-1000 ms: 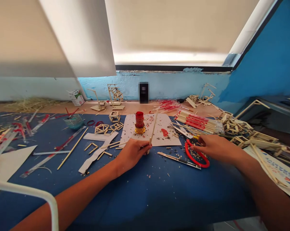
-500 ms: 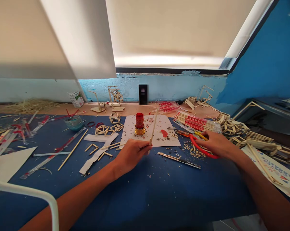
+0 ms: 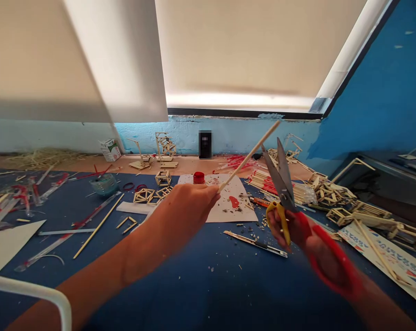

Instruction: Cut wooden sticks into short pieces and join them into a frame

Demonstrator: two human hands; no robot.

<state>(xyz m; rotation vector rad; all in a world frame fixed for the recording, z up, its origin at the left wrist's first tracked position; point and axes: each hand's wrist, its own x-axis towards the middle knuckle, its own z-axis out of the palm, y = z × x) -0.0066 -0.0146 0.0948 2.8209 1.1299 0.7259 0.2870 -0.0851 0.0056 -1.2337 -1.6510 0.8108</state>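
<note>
My left hand is closed around the lower end of a thin wooden stick, which slants up to the right. In my right hand, blurred by motion, is a pair of scissors with red and yellow handles. Its blades point up and stand apart, close to the right of the stick but not visibly touching it. Behind my left hand, only the top of a red cylinder shows on a white sheet of paper dotted with dark crumbs and a red patch.
A slim black and silver tool lies before the paper. Red-wrapped stick bundles and small wooden frames lie to the right. At left are a glass bowl, plastic strips and a long stick. A white bent bar crosses the lower left.
The scissors have been lifted off the table in my right hand, and their blades now point up. My left hand has come nearer and tilted the stick further to the right.
</note>
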